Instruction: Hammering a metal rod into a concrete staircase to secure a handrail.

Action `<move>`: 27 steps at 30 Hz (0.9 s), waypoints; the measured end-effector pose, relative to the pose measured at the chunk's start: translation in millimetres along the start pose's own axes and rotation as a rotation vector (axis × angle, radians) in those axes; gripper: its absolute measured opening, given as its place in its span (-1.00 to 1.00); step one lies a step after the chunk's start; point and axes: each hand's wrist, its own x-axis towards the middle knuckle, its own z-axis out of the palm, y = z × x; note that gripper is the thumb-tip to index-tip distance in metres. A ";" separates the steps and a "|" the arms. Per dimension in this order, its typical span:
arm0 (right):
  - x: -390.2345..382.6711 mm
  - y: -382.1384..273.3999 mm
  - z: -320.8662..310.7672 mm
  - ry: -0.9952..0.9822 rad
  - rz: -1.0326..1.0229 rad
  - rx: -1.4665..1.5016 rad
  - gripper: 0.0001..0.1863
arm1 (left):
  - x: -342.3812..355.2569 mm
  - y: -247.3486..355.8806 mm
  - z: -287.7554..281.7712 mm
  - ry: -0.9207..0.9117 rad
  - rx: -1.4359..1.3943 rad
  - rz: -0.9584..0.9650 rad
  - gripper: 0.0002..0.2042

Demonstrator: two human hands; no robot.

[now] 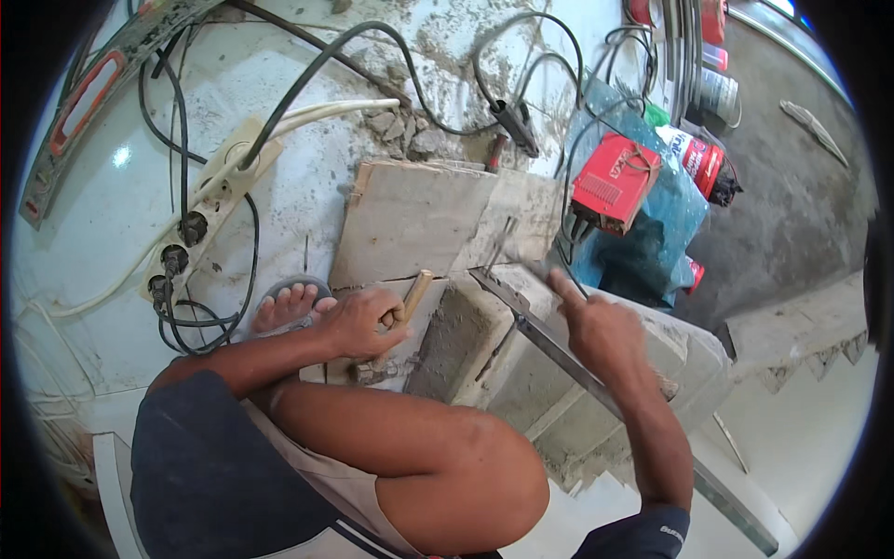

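My left hand (361,323) is closed round the wooden handle of a hammer (416,291), whose head, caked with grey mortar, hangs low beside my knee. My right hand (605,334) is closed on a slim tool (535,265) with its index finger stretched along it. Motion smears that tool's front end, and its kind does not show. Under my right hand and forearm runs a long metal bar (577,371), lying slantwise across a mortar-stained concrete block (494,349). Thin metal prongs (501,244) stand near the bar's far end.
A flat board (400,219) lies beyond the block, with rubble (410,130) behind it. Black cables (363,28) loop across the floor to a power strip (212,200) at left. A red machine (616,182) sits on blue plastic sheeting (666,233). A spirit level (88,102) lies far left.
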 end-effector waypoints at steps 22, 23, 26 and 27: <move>-15.0 -65.1 -68.2 0.781 -0.255 0.404 -0.37 | -1.1 -17.3 -4.8 -0.043 -0.028 -0.026 -0.73; -14.6 -68.5 -66.6 0.990 -0.340 0.568 -0.35 | -2.2 -5.6 -8.8 -0.041 -0.089 -0.047 -0.73; -14.4 -33.4 14.4 0.575 -0.224 0.302 -0.37 | -0.6 -5.6 -4.4 -0.078 -0.070 -0.023 -0.73; -10.5 -20.2 23.7 0.583 -0.223 0.301 -0.37 | 1.1 -6.9 -3.5 -0.076 -0.064 -0.017 -0.73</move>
